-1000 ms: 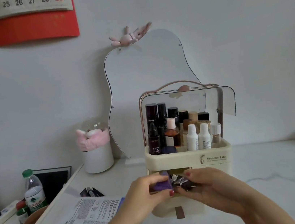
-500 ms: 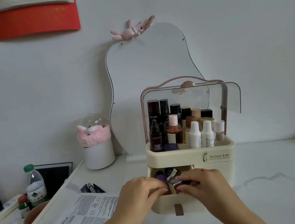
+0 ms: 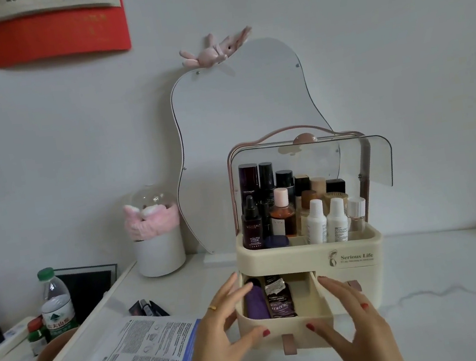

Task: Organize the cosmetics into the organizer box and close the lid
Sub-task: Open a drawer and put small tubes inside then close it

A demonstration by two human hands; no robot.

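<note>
A cream organizer box [image 3: 308, 257] stands on the white table, its clear lid [image 3: 377, 157] swung up and open. Several bottles [image 3: 283, 210] fill the top tray. The left lower drawer [image 3: 262, 342] is pulled out and holds a purple packet [image 3: 255, 303] and dark sachets [image 3: 279, 300]. My left hand [image 3: 221, 329] sits at the drawer's left corner with fingers spread, thumb on the front. My right hand [image 3: 350, 317] hovers at the drawer's right side, fingers straight, holding nothing.
Printed leaflets [image 3: 139, 356] lie left of the box, dark sachets [image 3: 147, 307] behind them. A white cup with pink fabric [image 3: 157, 237] and a wavy mirror [image 3: 243, 136] stand at the back. A water bottle [image 3: 56, 300] sits on a lower surface at left.
Both hands pressed the packets down into the open drawer, then let go and drew apart to its sides. The camera view shifted slightly upward.
</note>
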